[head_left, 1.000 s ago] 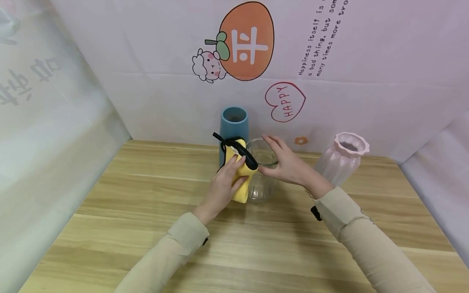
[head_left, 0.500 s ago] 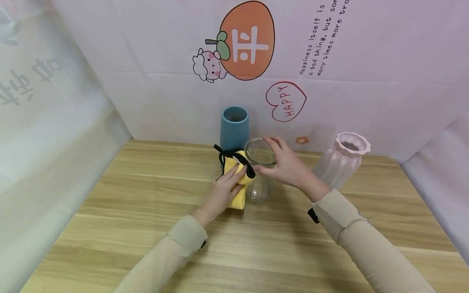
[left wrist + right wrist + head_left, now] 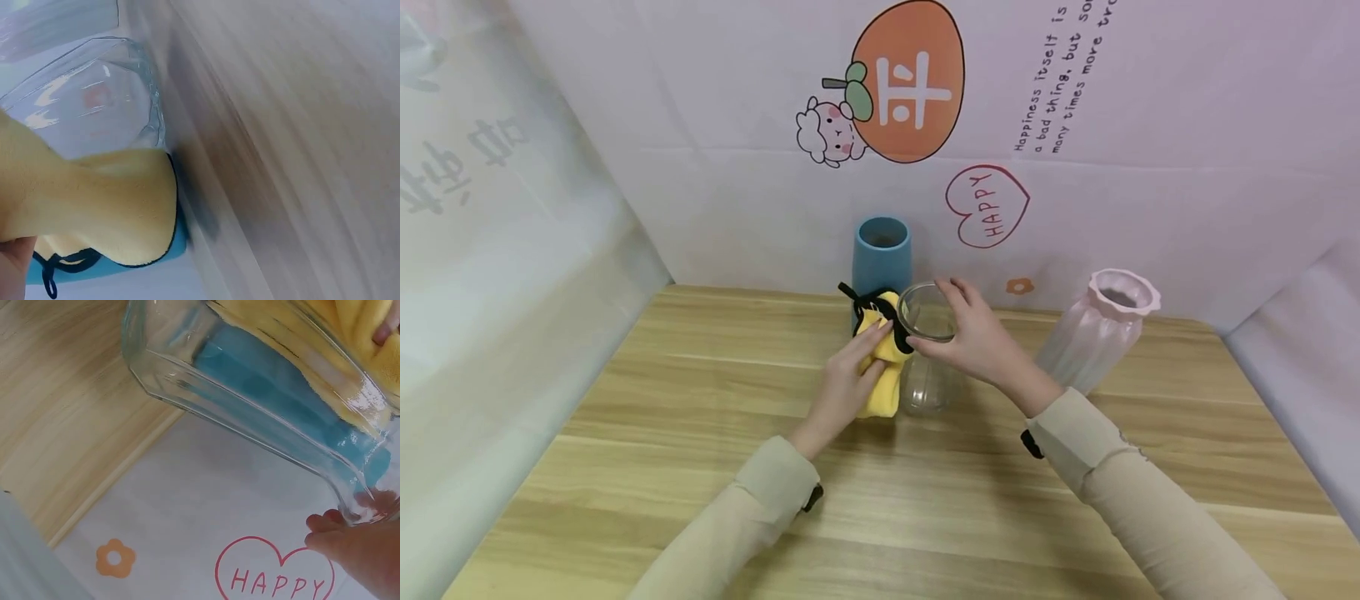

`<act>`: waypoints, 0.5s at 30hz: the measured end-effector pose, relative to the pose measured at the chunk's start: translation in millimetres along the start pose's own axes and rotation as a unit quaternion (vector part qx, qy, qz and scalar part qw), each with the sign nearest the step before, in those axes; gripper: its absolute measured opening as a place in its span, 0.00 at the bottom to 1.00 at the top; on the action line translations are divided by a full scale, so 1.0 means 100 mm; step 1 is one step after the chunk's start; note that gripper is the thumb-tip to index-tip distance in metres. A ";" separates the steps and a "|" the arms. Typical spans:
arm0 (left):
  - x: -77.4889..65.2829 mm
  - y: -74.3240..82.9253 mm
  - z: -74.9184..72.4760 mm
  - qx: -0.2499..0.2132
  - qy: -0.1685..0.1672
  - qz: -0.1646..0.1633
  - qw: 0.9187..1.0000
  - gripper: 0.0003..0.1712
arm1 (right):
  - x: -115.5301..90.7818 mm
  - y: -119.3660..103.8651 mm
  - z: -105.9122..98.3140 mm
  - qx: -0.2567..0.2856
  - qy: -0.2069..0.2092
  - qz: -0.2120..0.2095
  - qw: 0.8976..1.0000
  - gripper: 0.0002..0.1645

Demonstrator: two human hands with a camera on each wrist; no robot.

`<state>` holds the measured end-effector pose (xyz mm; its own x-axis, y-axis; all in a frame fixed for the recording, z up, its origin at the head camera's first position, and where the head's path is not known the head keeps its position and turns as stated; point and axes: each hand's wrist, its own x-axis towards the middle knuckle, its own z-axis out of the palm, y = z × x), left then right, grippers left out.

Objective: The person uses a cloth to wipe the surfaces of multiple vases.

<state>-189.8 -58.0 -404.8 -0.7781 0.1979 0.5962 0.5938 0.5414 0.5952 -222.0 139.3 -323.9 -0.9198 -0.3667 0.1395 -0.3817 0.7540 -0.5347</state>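
Observation:
My left hand [image 3: 844,382] grips a folded yellow cloth [image 3: 883,390] with black edging and a black loop. The cloth lies against the left side of a clear glass vase [image 3: 927,375], which shows ribbed sides in the right wrist view. With thumb and fingers spread over its rim, my right hand [image 3: 976,340] holds the vase by its neck. In the left wrist view the cloth [image 3: 119,200] hangs beside the glass, its lower edge close over the table. Only a bit of the left thumb side shows there.
Close behind the cloth stands a blue vase [image 3: 882,268], partly hidden by it. A pink-and-white fluted vase [image 3: 1093,329] is to the right, beyond my right forearm. A printed white backdrop [image 3: 737,208] rises at the rear edge of the wooden table [image 3: 715,358].
The cloth in my left hand has gone down along the glass, then back up a little. The glass vase's rim has shifted slightly left with my right hand.

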 end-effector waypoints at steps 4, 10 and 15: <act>0.00 -0.01 0.01 0.004 -0.003 0.018 1.000 0.29 | 0.01 0.01 -0.04 0.016 -0.024 -0.007 1.000 0.56; -0.02 -0.03 0.05 0.014 -0.023 0.030 0.999 0.32 | 0.00 0.10 -0.17 0.004 -0.086 -0.044 0.995 0.50; -0.03 -0.04 0.07 0.042 -0.047 0.037 0.997 0.32 | 0.02 0.18 -0.18 -0.052 -0.074 -0.093 0.992 0.46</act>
<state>-191.5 -55.1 -412.3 -0.7513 0.3125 0.5813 0.6337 0.5878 0.5029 -232.0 162.2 -318.0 -0.8120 -0.5752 0.0990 -0.5580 0.7152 -0.4208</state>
